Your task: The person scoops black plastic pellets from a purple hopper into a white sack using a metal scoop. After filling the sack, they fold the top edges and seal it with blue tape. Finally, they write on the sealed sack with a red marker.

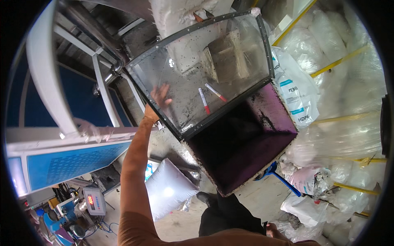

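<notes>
A clear panel with a dark riveted frame (230, 102) spans the upper part of an open-topped hopper (283, 110), whose inside is dark and purplish. My left hand (161, 97) reaches to the panel's left edge and shows through the clear sheet, its fingers spread. It seems to lie behind the sheet, and no object shows in it. Two white markers with red ends, one (204, 101) beside the other (216, 92), rest on the panel among dark specks. My right hand (271, 229) hangs low by my side, mostly hidden; a small dark thing is next to it.
At left stands a white-framed machine with a blue panel (74, 164). A scale display (94, 201) sits below it. A stuffed white sack (170, 188) lies on the floor. Plastic-wrapped sacks (340, 135) with yellow straps line the right, near a blue-handled scoop (283, 180).
</notes>
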The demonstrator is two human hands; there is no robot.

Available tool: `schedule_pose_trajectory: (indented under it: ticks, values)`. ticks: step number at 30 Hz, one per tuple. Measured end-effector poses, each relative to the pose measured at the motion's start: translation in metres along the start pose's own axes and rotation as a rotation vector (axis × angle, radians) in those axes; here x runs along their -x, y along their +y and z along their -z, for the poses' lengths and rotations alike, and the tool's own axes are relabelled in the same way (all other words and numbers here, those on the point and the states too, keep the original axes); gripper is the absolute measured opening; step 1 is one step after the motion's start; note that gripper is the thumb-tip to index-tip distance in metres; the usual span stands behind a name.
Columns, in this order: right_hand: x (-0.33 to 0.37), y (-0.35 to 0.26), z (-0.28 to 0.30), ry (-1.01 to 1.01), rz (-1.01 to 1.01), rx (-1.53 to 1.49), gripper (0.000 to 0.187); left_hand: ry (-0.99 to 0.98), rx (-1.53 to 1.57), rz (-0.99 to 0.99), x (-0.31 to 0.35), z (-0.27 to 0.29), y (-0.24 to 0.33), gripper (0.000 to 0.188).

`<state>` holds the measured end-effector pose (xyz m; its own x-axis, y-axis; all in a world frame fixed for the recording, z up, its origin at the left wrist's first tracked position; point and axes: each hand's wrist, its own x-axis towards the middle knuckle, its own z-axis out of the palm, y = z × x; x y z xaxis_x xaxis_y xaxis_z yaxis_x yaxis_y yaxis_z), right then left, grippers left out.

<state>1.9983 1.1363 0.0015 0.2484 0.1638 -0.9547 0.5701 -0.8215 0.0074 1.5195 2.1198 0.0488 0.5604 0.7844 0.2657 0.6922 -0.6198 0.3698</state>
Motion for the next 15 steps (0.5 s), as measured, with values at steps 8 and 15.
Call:
schedule_pose_trajectory:
  ticks: [8, 15]
  values:
    - [0.016, -0.006, -0.027, 0.043, -0.417, -0.738, 0.019, -0.161, 0.334, -0.185, -0.094, -0.049, 0.027, 0.039]
    - [0.021, -0.065, -0.008, 0.043, -0.472, -0.726, 0.019, -0.354, 0.596, -0.291, -0.124, -0.089, 0.050, 0.030]
